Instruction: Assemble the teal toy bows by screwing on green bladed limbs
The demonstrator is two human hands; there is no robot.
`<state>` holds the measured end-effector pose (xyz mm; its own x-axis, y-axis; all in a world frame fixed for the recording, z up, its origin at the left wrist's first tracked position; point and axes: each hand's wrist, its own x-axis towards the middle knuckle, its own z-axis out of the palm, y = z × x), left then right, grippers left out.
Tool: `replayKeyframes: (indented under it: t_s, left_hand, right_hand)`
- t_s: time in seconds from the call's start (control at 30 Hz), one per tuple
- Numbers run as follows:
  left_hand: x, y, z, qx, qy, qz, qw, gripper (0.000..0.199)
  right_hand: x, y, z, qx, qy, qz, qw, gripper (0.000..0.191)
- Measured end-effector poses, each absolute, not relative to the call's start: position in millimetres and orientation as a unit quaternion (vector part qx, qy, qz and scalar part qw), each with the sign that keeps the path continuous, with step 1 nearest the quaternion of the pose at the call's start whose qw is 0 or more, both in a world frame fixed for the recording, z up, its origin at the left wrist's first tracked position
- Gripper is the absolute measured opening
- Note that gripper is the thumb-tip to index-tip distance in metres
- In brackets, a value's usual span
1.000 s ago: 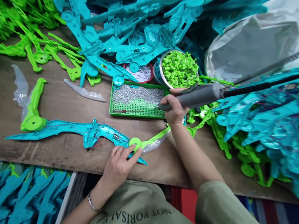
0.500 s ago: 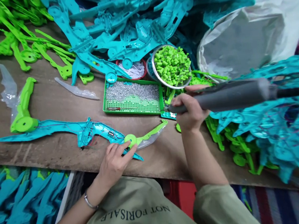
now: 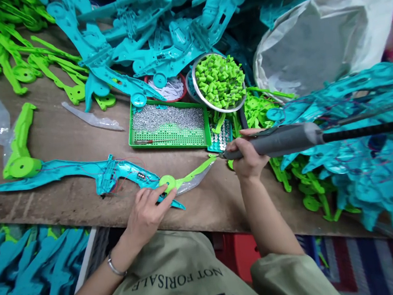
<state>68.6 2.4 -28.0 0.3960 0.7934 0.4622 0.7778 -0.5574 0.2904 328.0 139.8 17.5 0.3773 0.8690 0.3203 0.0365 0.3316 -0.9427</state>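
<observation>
A blue plastic toy bow half (image 3: 70, 170) lies across the table in front of me, thin red wires running along it. On its right end sits a green arm (image 3: 196, 171) with a round hub and a clear plastic blade (image 3: 195, 182). My left hand (image 3: 147, 215) presses on that hub with the index finger, thumb alongside, holding it down. In my right hand (image 3: 249, 157) is a grey electric screwdriver (image 3: 286, 139), gripped level, its tip at the far end of the green arm. A second green arm (image 3: 20, 145) sits at the bow's left end.
Beyond the bow stand a green tray of screws (image 3: 168, 143), a small blue tray of metal discs (image 3: 220, 138) and a bowl of green pieces (image 3: 221, 82). Blue shells (image 3: 367, 159) pile up at right, more at the back. A white sack (image 3: 312, 53) stands back right.
The screwdriver in my right hand has come lower and slightly left, uncovering the small blue tray. My left hand stays on the hub. The whole view has shifted a little.
</observation>
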Motion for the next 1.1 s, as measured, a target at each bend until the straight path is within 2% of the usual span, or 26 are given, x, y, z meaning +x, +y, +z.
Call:
replayKeyframes:
  t_s: [0.47, 0.7, 0.83, 0.9, 0.97, 1.03, 1.1]
  left_hand:
    - [71.7, -6.1, -30.1, 0.828, 0.485, 0.278, 0.042, 0.036]
    - [78.1, -10.0, -30.5, 0.830, 0.491, 0.265, 0.018, 0.033]
    - [57.2, -20.3, -21.7, 0.801, 0.491, 0.342, -0.012, 0.046]
    - [34.0, -25.1, -17.5, 0.745, 0.544, 0.385, -0.040, 0.058]
    - [8.0, -26.1, -16.0, 0.688, 0.622, 0.370, -0.057, 0.065]
    - [-14.4, -22.6, -18.4, 0.684, 0.656, 0.317, -0.037, 0.062]
    - [-28.5, -16.5, -23.6, 0.711, 0.640, 0.290, 0.001, 0.049]
  right_hand:
    - [335.0, 148.7, 28.7, -0.435, -0.551, 0.417, 0.577, 0.023]
    - [310.2, 142.4, 38.7, -0.403, -0.582, 0.421, 0.567, 0.036]
    - [290.8, 139.7, 35.4, -0.450, -0.587, 0.387, 0.550, 0.043]
    - [284.3, 139.4, 32.5, -0.473, -0.585, 0.361, 0.551, 0.046]
    - [279.0, 139.2, 28.8, -0.487, -0.574, 0.347, 0.559, 0.048]
    - [273.9, 137.6, 23.7, -0.499, -0.554, 0.331, 0.579, 0.055]
    - [268.8, 131.5, 17.1, -0.507, -0.535, 0.296, 0.607, 0.066]
